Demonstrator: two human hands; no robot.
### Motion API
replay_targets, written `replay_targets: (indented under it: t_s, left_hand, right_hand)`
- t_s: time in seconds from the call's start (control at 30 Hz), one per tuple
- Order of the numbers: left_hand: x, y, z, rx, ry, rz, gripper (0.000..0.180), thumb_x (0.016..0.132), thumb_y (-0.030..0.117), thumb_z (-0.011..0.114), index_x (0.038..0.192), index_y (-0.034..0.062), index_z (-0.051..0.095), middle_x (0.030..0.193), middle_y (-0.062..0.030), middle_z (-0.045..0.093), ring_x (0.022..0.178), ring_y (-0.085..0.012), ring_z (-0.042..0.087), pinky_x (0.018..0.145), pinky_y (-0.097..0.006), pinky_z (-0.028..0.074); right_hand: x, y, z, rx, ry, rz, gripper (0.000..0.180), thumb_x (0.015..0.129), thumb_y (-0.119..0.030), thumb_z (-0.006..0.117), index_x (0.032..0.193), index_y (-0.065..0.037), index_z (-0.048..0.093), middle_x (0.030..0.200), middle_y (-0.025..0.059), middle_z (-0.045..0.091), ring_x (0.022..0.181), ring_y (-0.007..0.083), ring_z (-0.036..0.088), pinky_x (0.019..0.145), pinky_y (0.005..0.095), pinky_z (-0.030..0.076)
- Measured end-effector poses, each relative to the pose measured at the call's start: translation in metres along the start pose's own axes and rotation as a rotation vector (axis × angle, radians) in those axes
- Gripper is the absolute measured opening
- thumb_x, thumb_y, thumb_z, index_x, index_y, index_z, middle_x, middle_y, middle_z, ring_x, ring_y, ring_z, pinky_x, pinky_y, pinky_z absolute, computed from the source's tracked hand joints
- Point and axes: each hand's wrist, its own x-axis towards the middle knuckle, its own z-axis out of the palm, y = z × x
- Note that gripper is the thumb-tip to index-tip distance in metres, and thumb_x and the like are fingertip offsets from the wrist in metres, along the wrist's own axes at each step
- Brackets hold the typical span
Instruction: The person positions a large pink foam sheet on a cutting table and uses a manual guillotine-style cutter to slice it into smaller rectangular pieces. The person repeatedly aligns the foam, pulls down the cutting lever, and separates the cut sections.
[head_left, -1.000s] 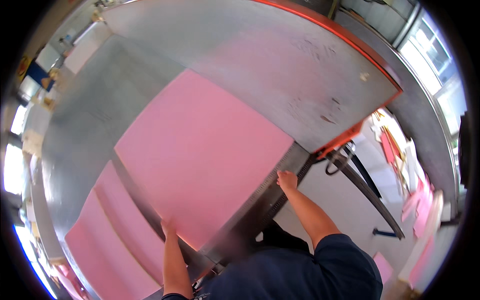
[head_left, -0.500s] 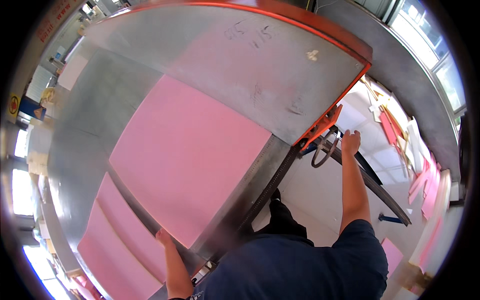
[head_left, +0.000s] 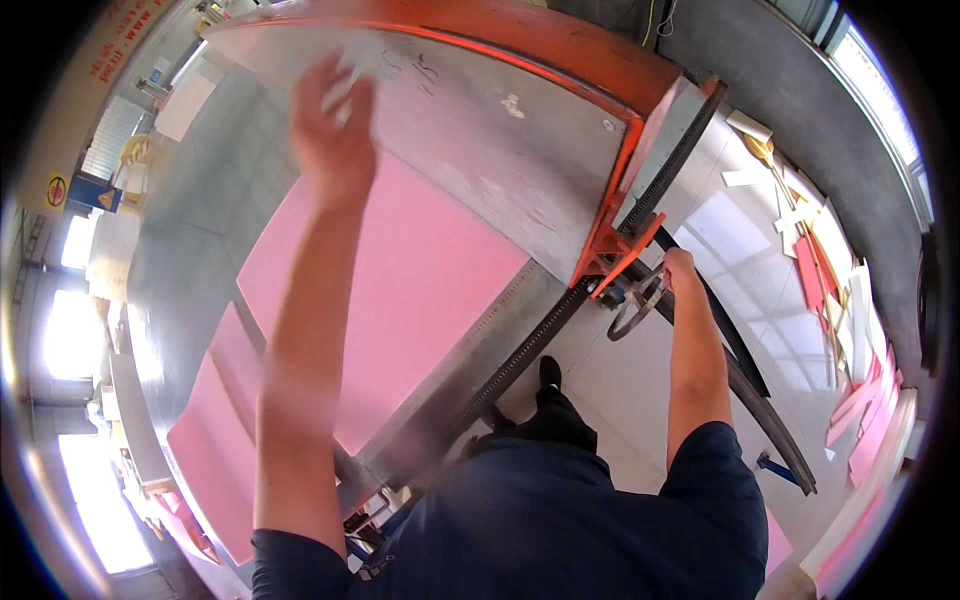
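Observation:
My right hand (head_left: 679,264) is closed on the rim of a metal handwheel (head_left: 622,328) at the table's right corner. My left hand (head_left: 335,135) is raised in front of the grey metal panel (head_left: 480,130), its fingers apart and slightly blurred, with nothing in them. Below the panel, a large flat pink sheet (head_left: 430,290) lies on the grey metal table (head_left: 205,190); my left forearm hides part of it. To its left are stacked pink sheets (head_left: 215,440) with a stepped edge. A perforated strip (head_left: 480,315) runs along the sheet's near edge.
An orange frame (head_left: 590,70) edges the panel. A toothed black rail (head_left: 520,350) follows the table's near side. Dark bars (head_left: 745,375) extend right of the wheel over the pale floor (head_left: 720,240). Pink and white offcuts (head_left: 815,270) lie by the right wall.
My left hand has left the pink sheet's near corner and risen over the panel. My right hand has closed on the handwheel. The panel and orange frame appear further left in view.

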Motion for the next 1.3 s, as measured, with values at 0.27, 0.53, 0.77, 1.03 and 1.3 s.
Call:
replay_targets:
  t_s: [0.27,0.53,0.77,1.03,1.3]
  left_hand:
    - [0.062,0.161,0.076,0.279,-0.765,0.039,0.054,0.094,0.044,0.055,0.078,-0.0066,0.063,0.067,-0.0169,0.061,0.068,-0.0251,0.062,0.068,-0.036,0.048]
    - [0.066,0.156,0.071,0.323,-0.871,0.060,0.053,0.094,0.043,0.054,0.072,-0.0048,0.060,0.062,-0.0189,0.058,0.057,-0.0274,0.057,0.060,-0.040,0.045]
    - [0.061,0.162,0.069,0.368,-0.872,0.008,0.051,0.093,0.041,0.054,0.071,-0.0043,0.061,0.064,-0.0219,0.059,0.060,-0.0321,0.060,0.062,-0.041,0.047]
    - [0.064,0.143,0.077,0.346,-0.813,0.159,0.049,0.092,0.039,0.054,0.072,-0.0046,0.063,0.071,-0.0247,0.061,0.069,-0.0391,0.062,0.067,-0.044,0.048]
    - [0.065,0.144,0.080,0.324,-0.826,0.129,0.048,0.092,0.038,0.054,0.070,-0.0041,0.063,0.071,-0.0254,0.061,0.070,-0.0409,0.062,0.069,-0.046,0.048]
  right_hand:
    - [-0.135,-0.012,0.014,0.042,0.262,-0.193,0.031,0.082,-0.016,0.049,0.084,0.013,0.061,0.074,0.0252,0.066,0.049,0.0400,0.063,0.051,0.0448,0.052]
    - [-0.170,0.005,0.027,-0.271,0.503,-0.330,0.038,0.088,-0.028,0.051,0.103,0.005,0.063,0.106,0.0262,0.065,0.101,0.0432,0.062,0.088,0.0498,0.048]
    - [-0.173,0.011,0.034,-0.269,0.445,-0.250,0.038,0.091,-0.029,0.050,0.113,0.000,0.061,0.114,0.0215,0.064,0.108,0.0401,0.059,0.092,0.0494,0.047]
    - [-0.170,0.011,0.032,-0.263,0.492,-0.291,0.038,0.091,-0.031,0.050,0.111,0.000,0.061,0.114,0.0220,0.063,0.108,0.0405,0.059,0.092,0.0496,0.046]
    - [-0.168,0.012,0.033,-0.235,0.523,-0.330,0.041,0.089,-0.031,0.048,0.106,0.002,0.064,0.107,0.0251,0.065,0.104,0.0430,0.060,0.091,0.0511,0.045]
